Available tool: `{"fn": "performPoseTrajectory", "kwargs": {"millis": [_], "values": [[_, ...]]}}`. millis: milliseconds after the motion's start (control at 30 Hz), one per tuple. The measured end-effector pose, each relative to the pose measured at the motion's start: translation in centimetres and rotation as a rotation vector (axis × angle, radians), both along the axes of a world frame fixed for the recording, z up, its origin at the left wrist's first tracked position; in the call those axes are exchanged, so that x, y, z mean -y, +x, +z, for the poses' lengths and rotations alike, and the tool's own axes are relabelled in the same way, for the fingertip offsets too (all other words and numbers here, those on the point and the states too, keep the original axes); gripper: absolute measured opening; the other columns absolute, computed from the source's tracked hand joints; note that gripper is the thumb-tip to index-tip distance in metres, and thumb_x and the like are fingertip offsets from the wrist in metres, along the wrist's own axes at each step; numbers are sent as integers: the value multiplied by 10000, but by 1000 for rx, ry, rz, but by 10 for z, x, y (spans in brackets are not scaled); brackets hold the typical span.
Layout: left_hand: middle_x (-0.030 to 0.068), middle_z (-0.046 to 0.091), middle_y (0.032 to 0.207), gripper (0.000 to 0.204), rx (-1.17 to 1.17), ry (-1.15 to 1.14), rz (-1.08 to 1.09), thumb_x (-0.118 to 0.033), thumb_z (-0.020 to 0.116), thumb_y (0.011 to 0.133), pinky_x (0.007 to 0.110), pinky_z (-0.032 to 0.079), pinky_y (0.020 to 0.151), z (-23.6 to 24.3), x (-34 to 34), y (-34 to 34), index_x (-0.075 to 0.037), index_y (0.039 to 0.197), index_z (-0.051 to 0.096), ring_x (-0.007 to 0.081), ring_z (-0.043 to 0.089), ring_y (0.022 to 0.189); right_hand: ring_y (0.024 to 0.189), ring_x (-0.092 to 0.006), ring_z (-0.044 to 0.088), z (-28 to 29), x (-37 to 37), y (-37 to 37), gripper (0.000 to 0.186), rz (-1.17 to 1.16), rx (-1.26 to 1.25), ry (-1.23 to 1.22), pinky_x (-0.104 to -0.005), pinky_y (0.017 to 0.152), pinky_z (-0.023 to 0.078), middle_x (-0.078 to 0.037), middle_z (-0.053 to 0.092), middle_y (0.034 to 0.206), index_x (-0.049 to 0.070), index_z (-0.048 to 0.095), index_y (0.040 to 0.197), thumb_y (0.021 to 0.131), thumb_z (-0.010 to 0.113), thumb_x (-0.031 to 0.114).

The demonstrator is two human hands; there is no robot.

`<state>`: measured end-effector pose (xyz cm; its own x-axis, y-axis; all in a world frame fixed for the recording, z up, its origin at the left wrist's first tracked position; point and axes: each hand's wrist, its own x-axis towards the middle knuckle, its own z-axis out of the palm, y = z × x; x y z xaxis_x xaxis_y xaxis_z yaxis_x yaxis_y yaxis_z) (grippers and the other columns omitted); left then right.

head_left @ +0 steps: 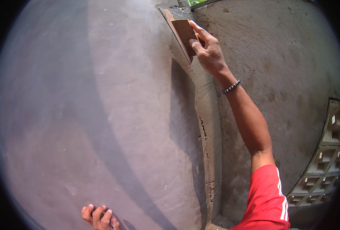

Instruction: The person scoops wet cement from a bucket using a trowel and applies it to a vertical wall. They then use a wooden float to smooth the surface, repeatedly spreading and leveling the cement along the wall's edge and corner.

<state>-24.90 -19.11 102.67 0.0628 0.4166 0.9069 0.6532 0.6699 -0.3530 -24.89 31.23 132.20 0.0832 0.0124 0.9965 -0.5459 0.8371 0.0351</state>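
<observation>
The right hand (210, 50), at 1 o'clock, pinches the brown block handle (184, 33) of a plastering float between thumb and fingers. The float's long, thin blade (185, 53) sits at 12 o'clock, slanting from upper left to lower right along the edge of the smooth grey wall (131, 96). A dark beaded bracelet (231, 87) circles the right wrist at 2 o'clock, and the forearm runs down to a red sleeve (263, 191) with white stripes near 5 o'clock. At 7 o'clock, the left hand (101, 218) shows bent fingers, slightly apart; I cannot tell whether they press the wall. A rougher wall (281, 57) fills 2 o'clock, with pale hollow blocks (321, 160) at 4 o'clock and greenery (195, 2) peeking in at 12.
</observation>
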Motion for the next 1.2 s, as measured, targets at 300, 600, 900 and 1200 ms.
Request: {"fn": "performPoseTrajectory", "kwargs": {"millis": [300,600,900,1200], "values": [[108,674,1068,283,-10,0,-15,-289,525,903,539,404,959,-6,-1,-9,-65,997,671,355,546,1128,859,-214,702,59,-74,22,504,-64,159,-271,-323,801,586,-162,681,1059,69,473,1404,904,536,79],[118,666,1082,295,-1,-7,15,-310,518,921,540,414,952,-6,1,-5,-70,1021,659,367,531,1138,1233,-347,532,-42,-56,-2,528,-440,142,-197,-420,1100,402,-201,546,1334,57,470,1399,880,548,116],[120,673,1091,307,-10,-9,-23,-317,525,917,539,406,959,-2,-5,-6,-72,1032,671,369,526,1145,986,-347,650,-195,-48,13,589,-389,240,-259,-429,886,512,-247,638,1095,81,419,1441,877,578,31],[105,684,1078,271,-8,-20,17,-298,558,888,529,408,964,1,-7,-3,-89,996,693,372,537,1138,1056,-298,630,-348,-34,31,560,-286,466,-464,-352,918,480,-212,619,1190,59,447,1427,887,587,12]]}}
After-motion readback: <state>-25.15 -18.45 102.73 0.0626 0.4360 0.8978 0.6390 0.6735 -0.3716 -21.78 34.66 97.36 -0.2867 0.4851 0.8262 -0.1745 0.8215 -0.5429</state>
